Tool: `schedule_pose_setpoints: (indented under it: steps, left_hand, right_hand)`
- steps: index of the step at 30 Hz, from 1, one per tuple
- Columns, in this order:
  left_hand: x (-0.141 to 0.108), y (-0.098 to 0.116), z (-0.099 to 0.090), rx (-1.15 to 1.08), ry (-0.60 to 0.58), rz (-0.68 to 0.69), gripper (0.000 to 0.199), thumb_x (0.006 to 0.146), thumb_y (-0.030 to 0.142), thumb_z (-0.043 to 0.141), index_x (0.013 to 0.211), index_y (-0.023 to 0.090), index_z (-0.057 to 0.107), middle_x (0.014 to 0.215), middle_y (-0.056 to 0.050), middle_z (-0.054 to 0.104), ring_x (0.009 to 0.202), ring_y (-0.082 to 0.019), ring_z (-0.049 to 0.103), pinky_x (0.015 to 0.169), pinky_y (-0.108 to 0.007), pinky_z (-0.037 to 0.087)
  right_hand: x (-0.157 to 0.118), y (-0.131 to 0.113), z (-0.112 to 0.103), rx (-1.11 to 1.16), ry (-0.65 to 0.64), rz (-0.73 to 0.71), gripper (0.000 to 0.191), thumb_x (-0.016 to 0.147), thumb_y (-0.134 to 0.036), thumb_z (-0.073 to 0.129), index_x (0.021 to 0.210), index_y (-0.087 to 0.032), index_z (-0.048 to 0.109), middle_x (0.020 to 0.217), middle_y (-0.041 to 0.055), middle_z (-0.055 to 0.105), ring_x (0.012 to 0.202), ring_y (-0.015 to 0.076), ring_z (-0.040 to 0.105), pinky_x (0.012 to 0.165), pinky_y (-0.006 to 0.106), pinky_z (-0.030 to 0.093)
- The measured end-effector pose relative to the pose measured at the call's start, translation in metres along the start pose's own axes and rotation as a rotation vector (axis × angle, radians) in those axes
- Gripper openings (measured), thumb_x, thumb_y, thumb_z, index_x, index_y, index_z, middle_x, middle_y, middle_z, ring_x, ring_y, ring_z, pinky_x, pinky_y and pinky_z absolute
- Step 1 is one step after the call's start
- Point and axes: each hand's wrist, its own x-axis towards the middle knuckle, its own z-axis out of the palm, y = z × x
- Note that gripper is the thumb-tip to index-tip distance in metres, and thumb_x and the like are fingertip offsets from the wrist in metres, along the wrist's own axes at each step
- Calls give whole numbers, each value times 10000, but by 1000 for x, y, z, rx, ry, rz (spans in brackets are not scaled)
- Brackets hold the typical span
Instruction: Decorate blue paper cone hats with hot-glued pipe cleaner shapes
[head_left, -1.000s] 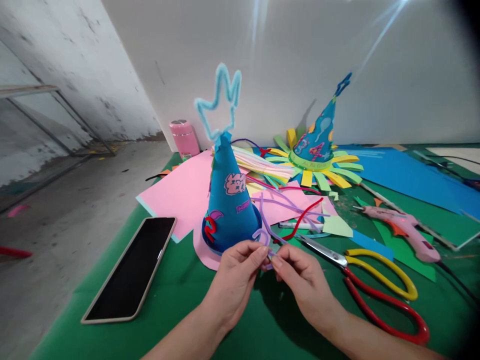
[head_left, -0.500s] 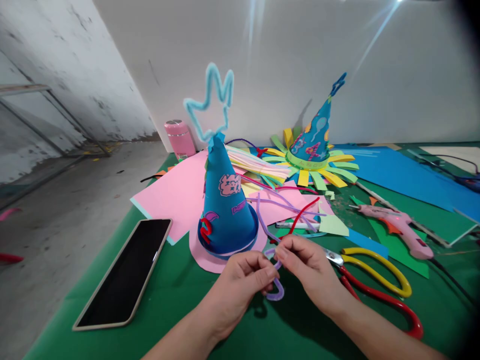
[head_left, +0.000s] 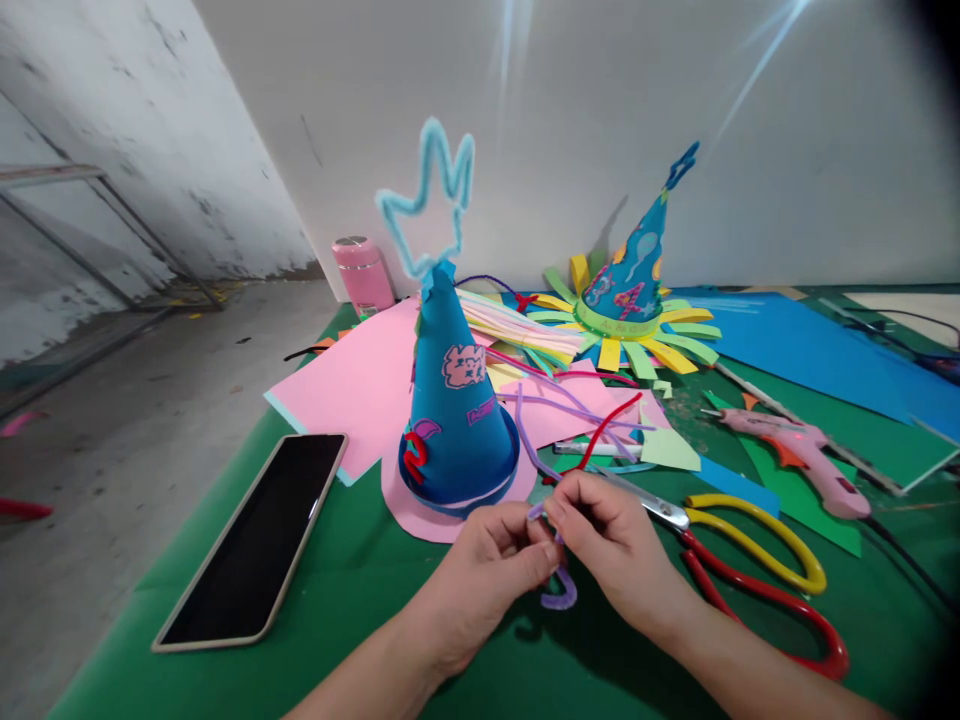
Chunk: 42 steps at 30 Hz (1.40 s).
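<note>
The person's left hand point(head_left: 487, 565) is pinching a short, bent purple pipe cleaner point(head_left: 568, 592) between thumb and forefinger, just in front of the blue hat point(head_left: 457, 425). The right hand point(head_left: 619, 535) is closing its thumb and fingertips on the upper part of the same piece, so the two sets of fingertips are almost meeting. One end of the piece is poking out above the left fingers, beside the right thumb, while its curved lower end is hanging below the fingertips, over the green tablecloth point(head_left: 360, 620). The remaining fingers of both hands are curling inward.

The blue hat is standing upright on a pink paper brim point(head_left: 409, 512), with a light blue star point(head_left: 425, 175) rising from its tip. A longer purple strand point(head_left: 523, 430) is running down behind the right fingers; whether it is touching them, one cannot tell. The scissors point(head_left: 679, 515) are lying just beside the right hand, part of their red handle passing behind the forearm. A pink glue gun point(head_left: 821, 465) is resting beyond them, and a phone point(head_left: 259, 535) is lying to the left of the blue hat.
</note>
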Motion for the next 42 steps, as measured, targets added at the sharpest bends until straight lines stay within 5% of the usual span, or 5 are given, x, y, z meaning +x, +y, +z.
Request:
schedule_pose_setpoints:
  steps: [15,23,29,35,42]
  left_hand:
    - [-1,8,-2,8,153,8,170,730,268,564,627,134,555,585,10,520,524,-70,402,517,-199,309]
    - [-1,9,-4,146,134,95,188,727,277,570,606,134,548,565,17,491,522,-75,381,495,-198,301]
    - [-2,9,-1,115,148,104,175,742,263,555,621,136,543,576,23,487,526,-73,384,511,-203,304]
    - [-5,10,0,-94,124,37,186,731,263,546,598,132,538,568,11,492,528,-88,429,538,-223,332]
    - [-4,11,0,168,159,-13,265,673,341,606,531,132,526,484,18,483,467,-79,395,479,-213,283]
  right_hand:
    - [6,-1,-10,71,-68,68,247,788,-310,502,593,-168,450,546,-44,441,512,80,362,484,197,306]
    - [1,4,-2,479,-136,227,222,787,-323,513,645,-153,499,537,-54,366,487,69,274,455,201,200]
    - [0,4,3,770,-148,374,198,757,-301,557,636,-154,506,530,-60,350,469,59,247,484,187,249]
    - [2,6,4,713,-117,352,216,753,-351,562,662,-165,500,550,-53,386,477,63,302,515,202,299]
    - [6,4,0,354,-39,129,229,791,-337,510,648,-161,481,574,-49,366,528,77,326,488,197,275]
